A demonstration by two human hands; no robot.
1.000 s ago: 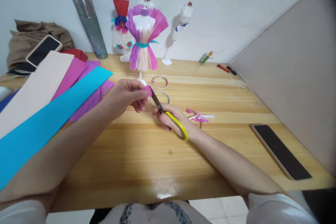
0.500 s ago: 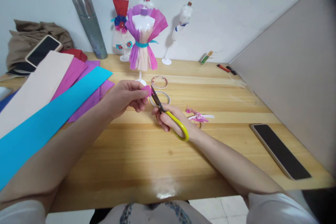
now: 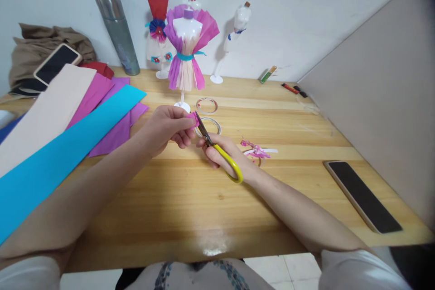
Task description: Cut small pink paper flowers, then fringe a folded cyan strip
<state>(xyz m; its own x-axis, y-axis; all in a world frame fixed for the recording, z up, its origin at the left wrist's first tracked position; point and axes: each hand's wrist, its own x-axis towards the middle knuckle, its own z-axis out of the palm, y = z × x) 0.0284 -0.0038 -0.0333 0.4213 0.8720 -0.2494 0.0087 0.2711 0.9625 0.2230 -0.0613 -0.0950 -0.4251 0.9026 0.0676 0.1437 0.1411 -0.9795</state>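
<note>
Between the thumb and fingers of my left hand (image 3: 171, 129) is a small piece of pink paper (image 3: 193, 118). My right hand (image 3: 220, 152) is closed around yellow-handled scissors (image 3: 228, 161), whose dark blades lie against the right edge of the pink paper. Just behind the hands, a roll of tape (image 3: 215, 121) lies flat on the table, partly hidden by the scissors. Beyond it stands a small mannequin (image 3: 185, 27) in a purple, pink and cream paper dress with a blue waistband.
Blue, cream, pink and purple paper sheets (image 3: 112, 106) spread over the left side. A flask (image 3: 118, 36) and more mannequins (image 3: 158, 9) stand by the wall. Pink scraps (image 3: 256, 150) lie right of my hands, a phone (image 3: 363, 197) farther right, on the wooden table (image 3: 176, 217).
The scissor blades have closed a little at the pink paper, whose edge now looks more uneven. Both hands remain in nearly the same place.
</note>
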